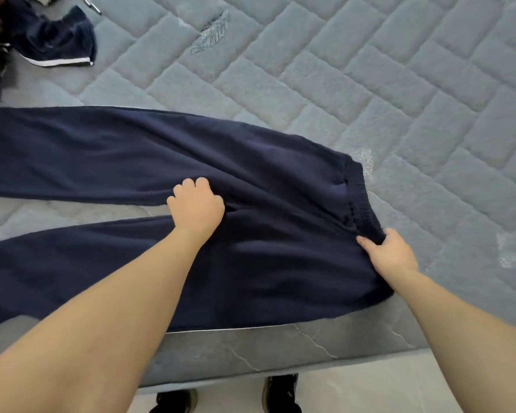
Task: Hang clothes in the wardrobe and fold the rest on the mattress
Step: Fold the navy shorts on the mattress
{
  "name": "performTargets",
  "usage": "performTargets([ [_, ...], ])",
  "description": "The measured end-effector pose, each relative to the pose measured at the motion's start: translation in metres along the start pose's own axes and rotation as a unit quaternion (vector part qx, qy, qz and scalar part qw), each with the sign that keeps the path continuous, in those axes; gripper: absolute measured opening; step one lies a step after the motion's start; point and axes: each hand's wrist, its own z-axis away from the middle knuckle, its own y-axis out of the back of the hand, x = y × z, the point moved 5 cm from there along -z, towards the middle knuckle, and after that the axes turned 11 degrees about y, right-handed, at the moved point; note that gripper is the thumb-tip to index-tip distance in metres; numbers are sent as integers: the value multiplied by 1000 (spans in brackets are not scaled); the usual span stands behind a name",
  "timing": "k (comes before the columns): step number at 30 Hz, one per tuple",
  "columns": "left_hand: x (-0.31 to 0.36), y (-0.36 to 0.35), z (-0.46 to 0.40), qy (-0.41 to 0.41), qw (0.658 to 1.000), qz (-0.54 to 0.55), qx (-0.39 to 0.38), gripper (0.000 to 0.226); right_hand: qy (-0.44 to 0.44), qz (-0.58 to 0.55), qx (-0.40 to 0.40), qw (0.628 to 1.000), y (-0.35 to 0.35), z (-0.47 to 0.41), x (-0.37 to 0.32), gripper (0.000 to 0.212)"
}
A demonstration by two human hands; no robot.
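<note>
looking down, we see a pair of navy sweatpants [131, 150] spread flat across the grey quilted mattress [370, 84], the elastic waistband [358, 198] toward our right and the two legs running off the left edge of view. the legs lie apart, with a wedge of bare mattress showing between them; the near leg sits close to the mattress edge by us.

our left hand [195, 207] is curled into a loose fist at the crotch of the sweatpants, knuckles up, and the fabric puckers in creases radiating from it, so we read it as bunching cloth under the fingers, though the fingertips themselves are hidden. our right hand [390, 253] is closed on the near end of the waistband, thumb on top and the other fingers tucked under the gathered elastic, pinching it.

at the far left corner lies another heap of dark blue clothing [57, 37] with a white stripe along its hem, well apart from the sweatpants. beside it, at the very edge of view, there is more dark fabric that we cannot make out clearly.

below the mattress edge, a pale floor [355, 389] shows, with the toes of two dark shoes [280, 393] standing just beside the mattress side.
</note>
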Motion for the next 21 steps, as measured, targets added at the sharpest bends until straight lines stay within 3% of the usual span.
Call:
performTargets([
  [3,-4,17,4,45,993,60,90,19,-60,-32,-58,996,4,5,12,47],
  [5,14,32,-5,4,986,101,136,25,-41,-103,-39,993,9,-6,-14,48],
  [11,78,25,-64,-109,993,33,2,56,-31,-295,-1,955,11,-94,-104,62],
  [13,84,16,-82,-137,990,-4,-18,61,-5,-251,37,967,10,-113,-113,52],
  [16,85,7,-93,-162,986,-41,-2,61,79,-185,196,960,45,-127,-116,34],
  [18,89,7,-96,-175,982,-67,34,47,103,-117,306,939,75,-128,-116,34],
  [21,105,17,-95,-208,971,-95,73,10,96,55,375,921,76,-110,-126,43],
])
